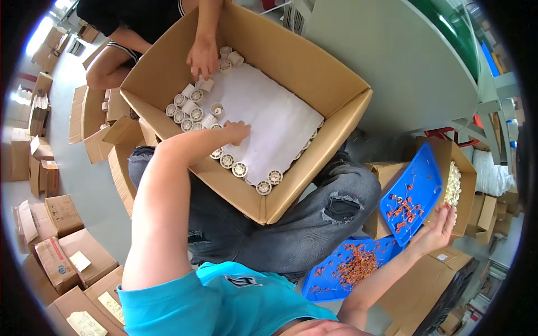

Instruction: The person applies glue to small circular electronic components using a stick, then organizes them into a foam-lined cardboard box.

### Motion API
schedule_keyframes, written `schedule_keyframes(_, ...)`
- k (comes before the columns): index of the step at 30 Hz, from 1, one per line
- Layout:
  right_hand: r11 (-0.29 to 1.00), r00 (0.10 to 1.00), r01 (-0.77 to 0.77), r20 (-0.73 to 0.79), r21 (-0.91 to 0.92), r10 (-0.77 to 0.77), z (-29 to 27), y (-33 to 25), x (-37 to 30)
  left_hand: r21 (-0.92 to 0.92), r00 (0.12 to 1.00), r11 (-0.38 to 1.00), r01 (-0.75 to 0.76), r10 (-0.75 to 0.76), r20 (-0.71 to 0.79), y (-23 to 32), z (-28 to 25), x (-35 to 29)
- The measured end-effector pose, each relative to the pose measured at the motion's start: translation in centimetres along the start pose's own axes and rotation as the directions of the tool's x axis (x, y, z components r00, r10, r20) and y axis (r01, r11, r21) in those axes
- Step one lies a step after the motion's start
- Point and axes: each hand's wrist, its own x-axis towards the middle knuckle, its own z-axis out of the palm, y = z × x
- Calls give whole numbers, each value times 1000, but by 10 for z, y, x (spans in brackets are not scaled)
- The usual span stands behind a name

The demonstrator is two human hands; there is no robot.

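A large open cardboard box (314, 61) stands before me, holding a white sheet (274, 106) and several round white plastic parts (240, 169) with spoked ends. My left hand (238, 133) reaches in over the sheet with its fingers bent together; anything inside them is hidden. One loose white cup-shaped part (217, 110) lies just beyond it. Out to the right, my right hand (434, 231) has its fingers stretched beside a tilted blue tray (420, 173) and a carton of small cream-coloured pieces (453, 185). Orange-red wired pieces (404, 213) lie in that tray.
A co-worker's hand (203, 56) touches white parts at the box's far left. Below the tilted tray, another blue tray (319, 285) holds a heap of orange-red wired pieces (358, 266). Cartons (84, 255) crowd the left floor. A grey panel (392, 61) stands behind the box.
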Motion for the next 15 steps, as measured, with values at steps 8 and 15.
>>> schedule_keyframes(8,709,670,-601,717,369,195,182,-74,-71,-750,824,-375,-545,-75,-562,33,-184,-131)
schedule_keyframes(15,617,394,-748,911,244,117,263,-114,-107,-512,650,-483,-710,-171,-740,10,-186,-247)
